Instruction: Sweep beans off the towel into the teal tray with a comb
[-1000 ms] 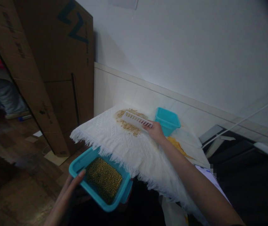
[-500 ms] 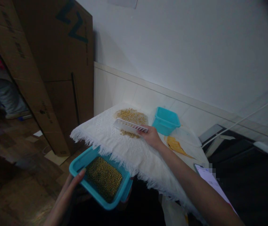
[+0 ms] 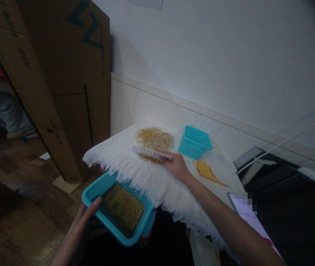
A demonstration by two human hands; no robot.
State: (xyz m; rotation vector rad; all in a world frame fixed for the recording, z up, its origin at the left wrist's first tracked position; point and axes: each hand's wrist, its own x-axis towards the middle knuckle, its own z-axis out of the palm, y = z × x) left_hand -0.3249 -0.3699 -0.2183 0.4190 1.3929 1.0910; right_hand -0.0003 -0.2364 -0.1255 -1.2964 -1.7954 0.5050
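My left hand point(image 3: 86, 214) grips the near-left rim of a teal plastic tub point(image 3: 113, 231), thumb over the edge. Yellow-green soybeans point(image 3: 124, 208) cover its bottom; the tub sits just below the table's fringed edge. In my right hand point(image 3: 176, 165) is a white slotted plastic tray point(image 3: 149, 152), tipped on its side against the cloth. Loose soybeans point(image 3: 154, 138) lie spread in a damp patch behind the tray, with a few more in front of it. My right fingers are partly hidden behind the tray.
A white fringed cloth point(image 3: 115, 151) covers the table. At the back stands a second teal tub point(image 3: 194, 144), with an orange-yellow cloth point(image 3: 205, 170) near it. A phone point(image 3: 247, 214) lies at the right. A tall cardboard box point(image 3: 71, 74) stands left; beyond it a person's leg point(image 3: 4, 107) shows.
My right hand has brought the white tray slightly lower and toward me, tilting it more edge-on. The left hand and its tub have stayed in place.
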